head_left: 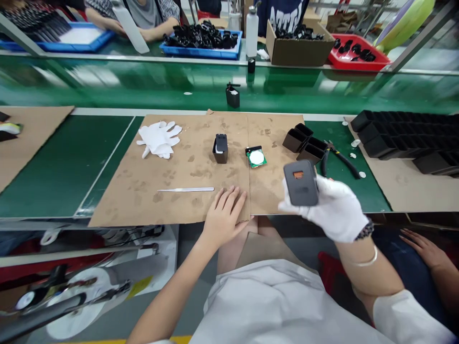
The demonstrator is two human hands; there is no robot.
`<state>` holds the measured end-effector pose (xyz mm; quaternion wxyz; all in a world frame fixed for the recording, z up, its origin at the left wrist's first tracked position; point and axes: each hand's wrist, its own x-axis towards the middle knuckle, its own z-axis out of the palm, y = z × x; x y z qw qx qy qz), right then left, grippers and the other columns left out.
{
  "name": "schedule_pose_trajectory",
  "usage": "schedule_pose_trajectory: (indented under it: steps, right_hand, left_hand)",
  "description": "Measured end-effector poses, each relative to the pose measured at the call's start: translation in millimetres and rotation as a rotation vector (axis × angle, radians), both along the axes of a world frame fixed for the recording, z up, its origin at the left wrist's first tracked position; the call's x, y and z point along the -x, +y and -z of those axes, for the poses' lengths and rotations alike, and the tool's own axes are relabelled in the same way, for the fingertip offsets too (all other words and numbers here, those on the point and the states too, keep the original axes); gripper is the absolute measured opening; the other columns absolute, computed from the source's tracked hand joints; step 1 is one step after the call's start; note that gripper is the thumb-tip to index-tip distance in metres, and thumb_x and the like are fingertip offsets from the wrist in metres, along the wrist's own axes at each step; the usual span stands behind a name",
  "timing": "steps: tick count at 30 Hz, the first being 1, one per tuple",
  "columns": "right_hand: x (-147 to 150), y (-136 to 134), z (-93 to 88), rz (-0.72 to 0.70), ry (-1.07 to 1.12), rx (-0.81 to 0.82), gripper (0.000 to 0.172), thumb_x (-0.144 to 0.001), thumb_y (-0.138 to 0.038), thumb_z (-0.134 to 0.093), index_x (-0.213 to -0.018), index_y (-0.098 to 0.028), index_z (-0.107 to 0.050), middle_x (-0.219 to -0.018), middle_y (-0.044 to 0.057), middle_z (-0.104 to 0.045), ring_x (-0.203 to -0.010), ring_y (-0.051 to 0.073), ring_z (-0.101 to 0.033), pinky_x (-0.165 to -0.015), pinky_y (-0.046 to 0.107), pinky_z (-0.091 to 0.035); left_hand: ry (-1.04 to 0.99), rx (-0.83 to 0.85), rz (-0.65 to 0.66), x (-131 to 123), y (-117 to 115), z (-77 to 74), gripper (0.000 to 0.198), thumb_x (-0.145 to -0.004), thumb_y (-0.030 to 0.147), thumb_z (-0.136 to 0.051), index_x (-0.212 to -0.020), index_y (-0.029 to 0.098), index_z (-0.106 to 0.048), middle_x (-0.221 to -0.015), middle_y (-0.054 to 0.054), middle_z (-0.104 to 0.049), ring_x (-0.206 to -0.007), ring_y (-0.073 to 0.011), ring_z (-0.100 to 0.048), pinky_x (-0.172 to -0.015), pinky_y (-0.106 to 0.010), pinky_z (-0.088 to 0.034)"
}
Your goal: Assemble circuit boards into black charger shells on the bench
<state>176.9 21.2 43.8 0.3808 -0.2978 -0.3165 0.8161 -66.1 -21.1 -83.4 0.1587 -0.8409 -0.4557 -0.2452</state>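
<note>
My bare left hand lies flat on the front edge of the cardboard sheet, fingers stretched out and holding nothing. In my white-gloved right hand is a black plastic case, held up over the sheet's right side; a small opening in it shows something copper-coloured. Tweezers lie left of my left hand. Farther back stands a small black box with a part sticking out of its top. A green circuit board with a white disc lies to the right of that box.
A white glove rests at the back left. Black open boxes and pliers lie right; rows of black cases stand beyond. A black device stands on the green belt. Other people sit across and at the right.
</note>
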Motion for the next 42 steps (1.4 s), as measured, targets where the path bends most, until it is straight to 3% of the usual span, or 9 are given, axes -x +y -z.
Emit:
schedule_pose_trajectory:
  steps: [4,6,10,15,19,23,29,35,42]
  right_hand:
    - [4,117,-26.2,0.272,-0.539,-0.613,0.039,-0.069,-0.028,-0.083,-0.090,-0.022,-0.051,-0.098,0.001,-0.065,-0.094,0.021,-0.067,-0.088,0.042,-0.060]
    - [10,188,-29.9,0.428,-1.096,-0.826,0.044,-0.065,-0.018,-0.086,-0.090,-0.020,-0.050,-0.101,0.003,-0.063,-0.101,0.021,-0.064,-0.094,0.040,-0.057]
    - [19,297,-17.5,0.399,-1.619,-0.769,0.047,-0.069,-0.018,-0.084,-0.106,-0.012,-0.056,-0.111,0.014,-0.066,-0.110,0.030,-0.062,-0.100,0.045,-0.052]
    - [7,340,16.4,0.385,-1.810,-0.650,0.043,-0.091,-0.022,-0.065,-0.129,-0.005,-0.051,-0.122,0.025,-0.065,-0.114,0.030,-0.062,-0.100,0.044,-0.049]
    - [-5,345,24.8,0.284,-1.905,-0.599,0.043,-0.098,-0.038,-0.059,-0.133,-0.012,-0.054,-0.127,0.016,-0.064,-0.111,0.025,-0.064,-0.097,0.044,-0.051]
    - [-1,333,2.3,0.139,-1.943,-0.665,0.050,-0.090,-0.031,-0.067,-0.133,-0.007,-0.055,-0.130,0.021,-0.065,-0.114,0.029,-0.063,-0.097,0.043,-0.052]
    - [41,235,-25.1,-0.075,-1.810,-1.029,0.046,-0.093,-0.034,-0.060,-0.136,-0.018,-0.058,-0.134,0.011,-0.066,-0.124,0.026,-0.062,-0.105,0.036,-0.048]
    - [67,117,10.5,-0.331,-1.728,-1.106,0.058,-0.081,-0.050,-0.073,-0.130,-0.022,-0.064,-0.121,0.018,-0.071,-0.110,0.038,-0.069,-0.092,0.047,-0.055]
    - [59,110,20.1,-0.325,-1.540,-1.015,0.048,-0.090,-0.031,-0.065,-0.135,-0.017,-0.060,-0.130,0.017,-0.069,-0.117,0.031,-0.068,-0.099,0.040,-0.054]
  left_hand:
    - [-0.018,0.068,-0.080,-13,-4,-4.6,0.052,-0.096,0.044,-0.057,-0.133,0.009,-0.062,-0.129,-0.020,-0.069,-0.124,-0.0352,-0.062,-0.112,-0.052,-0.043]
    - [-0.017,0.115,-0.141,-23,-4,-5.0,0.050,-0.092,0.037,-0.062,-0.136,0.012,-0.062,-0.133,-0.019,-0.068,-0.126,-0.0358,-0.061,-0.113,-0.055,-0.042]
    - [-0.036,0.150,-0.258,-42,-2,0.7,0.061,-0.079,0.010,-0.062,-0.140,0.018,-0.062,-0.137,-0.015,-0.068,-0.126,-0.0335,-0.062,-0.115,-0.054,-0.040]
    - [-0.148,0.159,-0.309,-48,-1,9.3,0.071,-0.071,0.006,-0.060,-0.140,0.020,-0.062,-0.139,-0.014,-0.066,-0.129,-0.0326,-0.061,-0.119,-0.052,-0.037]
    - [-0.145,0.158,-0.283,-46,-2,9.8,0.070,-0.071,0.006,-0.058,-0.140,0.019,-0.062,-0.138,-0.015,-0.066,-0.128,-0.0331,-0.061,-0.117,-0.052,-0.038]
    - [-0.099,0.119,-0.267,-44,-1,10.2,0.071,-0.070,0.005,-0.057,-0.140,0.018,-0.062,-0.137,-0.016,-0.067,-0.126,-0.0321,-0.063,-0.115,-0.051,-0.041]
    - [-0.070,0.089,-0.287,-46,1,7.4,0.064,-0.073,0.006,-0.060,-0.136,0.018,-0.066,-0.133,-0.015,-0.070,-0.123,-0.0318,-0.065,-0.111,-0.050,-0.046]
    - [-0.052,0.083,-0.304,-47,2,4.7,0.062,-0.075,0.006,-0.060,-0.135,0.017,-0.067,-0.133,-0.015,-0.070,-0.122,-0.0321,-0.066,-0.110,-0.050,-0.048]
    - [-0.053,0.202,-0.314,-47,3,3.2,0.063,-0.079,0.009,-0.059,-0.141,0.019,-0.062,-0.140,-0.016,-0.066,-0.132,-0.0322,-0.061,-0.116,-0.051,-0.044]
